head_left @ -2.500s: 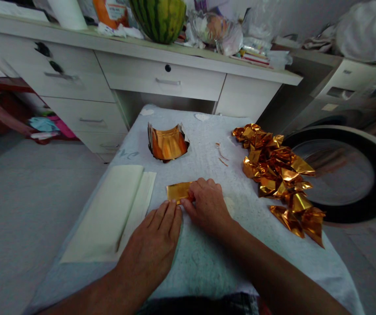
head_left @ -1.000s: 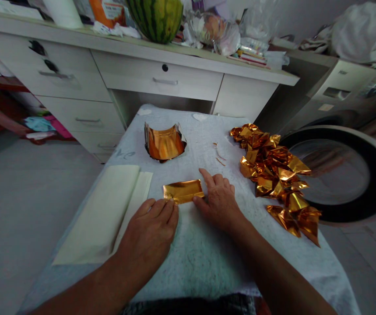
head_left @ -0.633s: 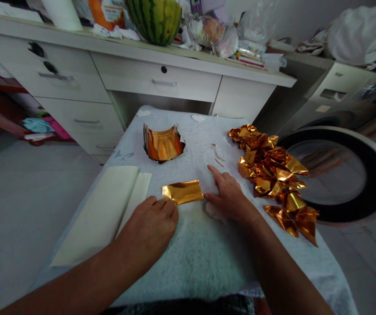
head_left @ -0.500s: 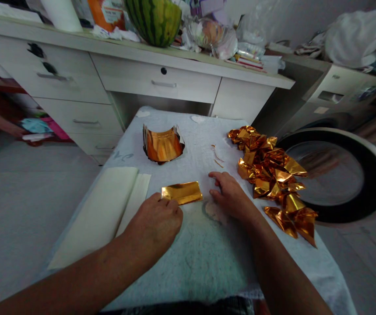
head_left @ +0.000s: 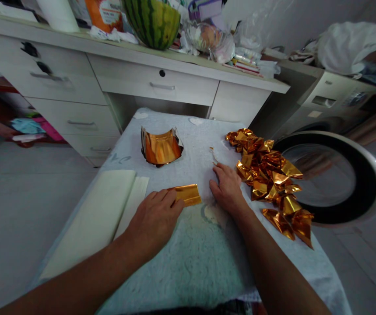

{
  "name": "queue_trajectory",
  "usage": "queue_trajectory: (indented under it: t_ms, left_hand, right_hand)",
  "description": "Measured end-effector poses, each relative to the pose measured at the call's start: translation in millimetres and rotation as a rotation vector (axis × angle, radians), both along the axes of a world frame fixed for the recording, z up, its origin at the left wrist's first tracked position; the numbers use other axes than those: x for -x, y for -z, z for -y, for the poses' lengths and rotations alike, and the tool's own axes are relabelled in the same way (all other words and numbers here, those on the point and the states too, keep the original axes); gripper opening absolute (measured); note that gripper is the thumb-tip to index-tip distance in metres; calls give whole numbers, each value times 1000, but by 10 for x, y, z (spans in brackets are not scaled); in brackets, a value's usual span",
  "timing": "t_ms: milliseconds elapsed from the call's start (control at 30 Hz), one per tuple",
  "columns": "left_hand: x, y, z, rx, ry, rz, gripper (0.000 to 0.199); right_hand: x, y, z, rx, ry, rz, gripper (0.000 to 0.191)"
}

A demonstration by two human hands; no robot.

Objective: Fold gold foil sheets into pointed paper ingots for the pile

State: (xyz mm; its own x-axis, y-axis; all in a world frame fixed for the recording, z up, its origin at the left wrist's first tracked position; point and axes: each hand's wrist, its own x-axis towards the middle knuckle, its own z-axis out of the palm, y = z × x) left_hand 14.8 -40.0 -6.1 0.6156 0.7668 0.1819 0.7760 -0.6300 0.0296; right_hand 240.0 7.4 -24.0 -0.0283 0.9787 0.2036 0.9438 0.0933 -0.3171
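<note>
My left hand (head_left: 156,216) lies over the left part of a folded strip of gold foil paper (head_left: 191,195), with fingers on top and thumb at its near edge. My right hand (head_left: 227,186) rests on the cloth to the right of the strip. Its index finger and thumb are apart, the index fingertip at the near end of some thin strings (head_left: 212,153). A curved stack of gold foil sheets (head_left: 162,148) stands beyond my left hand. Folded gold foil pieces (head_left: 266,168) lie heaped to the right of my right hand.
A pale cloth (head_left: 188,258) covers the table. White folded paper (head_left: 99,218) lies at its left. Behind stands a white drawer desk (head_left: 155,72) bearing a cut watermelon (head_left: 153,22). At the right, a washing machine has its round door (head_left: 368,175) open beside the table.
My left hand has slid further over the foil strip and covers more of it. My right hand has moved forward so its index finger reaches the thin strings. The view has shifted slightly.
</note>
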Motion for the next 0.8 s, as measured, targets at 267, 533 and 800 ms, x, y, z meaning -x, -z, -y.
queue_trajectory:
  t_ms: [267, 533, 800]
  left_hand:
    - [-6, 35, -31, 19, -3, 57, 13]
    - [-23, 71, -54, 60, -20, 31, 11]
    - [-17, 94, -49, 85, -6, 43, 10]
  right_hand:
    - [31, -39, -35, 26, 74, 18, 32]
    - [22, -152, -295, 44, 117, 209, 26]
    - [64, -228, -634, 175, 207, 316, 28]
